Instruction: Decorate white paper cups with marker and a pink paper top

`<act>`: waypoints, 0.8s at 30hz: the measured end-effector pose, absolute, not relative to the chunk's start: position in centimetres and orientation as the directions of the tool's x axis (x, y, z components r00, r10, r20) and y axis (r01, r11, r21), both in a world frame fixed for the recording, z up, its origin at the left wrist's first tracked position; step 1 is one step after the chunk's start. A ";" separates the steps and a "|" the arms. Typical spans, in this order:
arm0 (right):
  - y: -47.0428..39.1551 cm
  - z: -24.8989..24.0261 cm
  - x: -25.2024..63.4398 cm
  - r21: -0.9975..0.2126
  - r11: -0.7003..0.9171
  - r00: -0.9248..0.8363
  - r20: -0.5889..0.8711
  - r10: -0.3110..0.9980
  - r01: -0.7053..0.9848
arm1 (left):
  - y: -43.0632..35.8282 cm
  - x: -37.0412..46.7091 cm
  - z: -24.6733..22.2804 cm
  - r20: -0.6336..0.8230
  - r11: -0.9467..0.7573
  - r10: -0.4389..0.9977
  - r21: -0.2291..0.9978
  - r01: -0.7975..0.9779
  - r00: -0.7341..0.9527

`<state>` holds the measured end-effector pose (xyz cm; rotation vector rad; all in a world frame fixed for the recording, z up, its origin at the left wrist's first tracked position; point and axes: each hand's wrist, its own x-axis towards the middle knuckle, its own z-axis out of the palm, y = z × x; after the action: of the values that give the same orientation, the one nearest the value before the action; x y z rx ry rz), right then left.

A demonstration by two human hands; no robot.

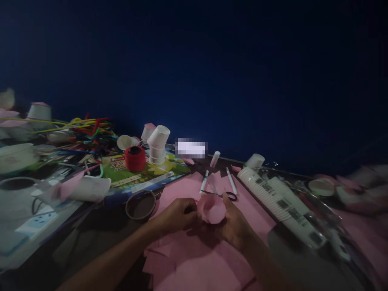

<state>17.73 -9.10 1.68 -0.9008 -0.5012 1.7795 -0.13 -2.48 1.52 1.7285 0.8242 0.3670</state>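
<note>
A small pink paper piece (214, 210), rounded and curled in its middle, is held up between my two hands. My left hand (182, 214) pinches its left edge with bent fingers. On its other side my right hand (235, 224) grips the edge, thumb up along the rim. Beneath both hands lie pink paper sheets (194, 262), overlapping one another. Dark-handled scissors (232, 196) rest just beyond the held piece, partly hidden by it. Two white markers (204, 182) (231, 181) lie on the pink paper behind.
Stacked paper cups in plastic (279, 198) lie at the right. A brown bowl (141, 205) stands left of my hands. Farther left are a red thread spool (135, 159), upright cups (158, 141), colourful pipe cleaners (93, 127) and a power strip (39, 220). A glue stick (215, 159) stands behind.
</note>
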 end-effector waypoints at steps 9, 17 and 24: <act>-8.8 1.1 18.1 -0.502 -0.418 -0.180 -0.455 0.872 -0.757 | -1.1 -0.4 1.8 -0.027 -0.163 0.817 0.948 0.275 0.576; -9.0 0.7 18.2 -0.443 -0.411 -0.202 -0.447 0.872 -0.797 | -1.1 -0.4 1.9 0.020 -0.176 0.862 0.949 0.263 0.507; -8.6 0.9 18.6 -0.480 -0.346 -0.191 -0.341 0.920 -0.806 | -1.3 0.0 1.0 -0.059 -0.086 0.862 0.961 0.261 0.503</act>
<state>18.57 -8.60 0.88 -0.6923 -0.2275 1.8018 -0.04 -1.26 0.96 1.6230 0.9817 0.6678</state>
